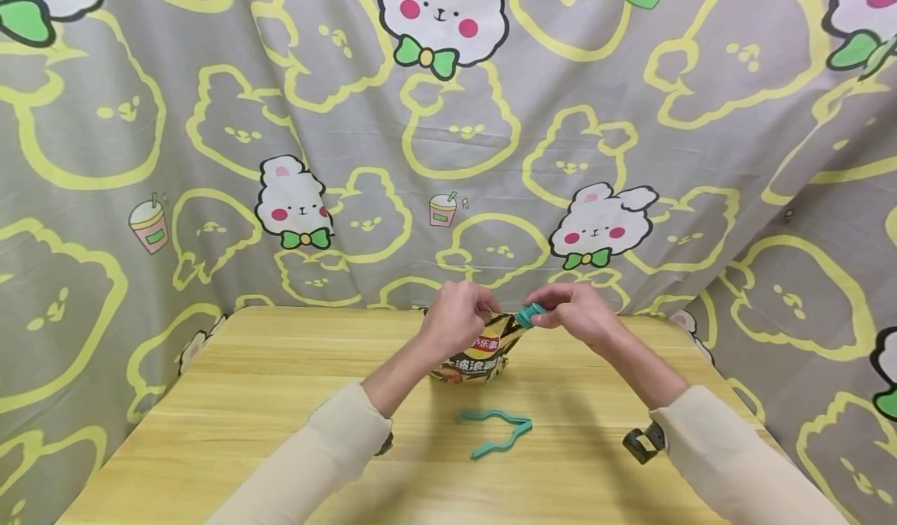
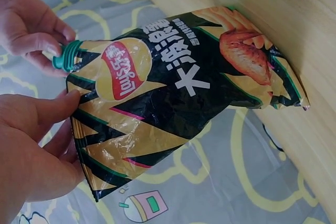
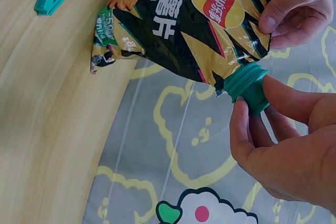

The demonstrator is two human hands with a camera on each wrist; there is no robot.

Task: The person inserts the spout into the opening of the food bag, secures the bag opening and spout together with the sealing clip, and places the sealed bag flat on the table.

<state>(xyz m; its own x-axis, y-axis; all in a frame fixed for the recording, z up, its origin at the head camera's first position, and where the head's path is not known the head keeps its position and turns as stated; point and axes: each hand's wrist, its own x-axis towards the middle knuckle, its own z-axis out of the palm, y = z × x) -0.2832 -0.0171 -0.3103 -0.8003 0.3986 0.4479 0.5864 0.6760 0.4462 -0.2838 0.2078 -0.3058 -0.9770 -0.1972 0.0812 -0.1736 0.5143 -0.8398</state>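
Observation:
A black and gold bag of potato chips [image 1: 471, 365] with a red and yellow logo stands on the table. My left hand [image 1: 454, 321] pinches its top edge between thumb and fingers, as the left wrist view shows. At the bag's other top corner is a teal threaded spout [image 3: 249, 86]; my right hand [image 3: 286, 142] holds it between thumb and fingertips. The corner of the bag meets the spout's mouth; how far it reaches inside is hidden. A teal hinged bag clip [image 1: 524, 427] lies spread apart on the table, nearer to me than the bag.
The light wooden table [image 1: 280, 400] ends just behind the bag. A grey curtain [image 1: 350, 135] with yellow outlines and white cartoon animals hangs behind and along both sides.

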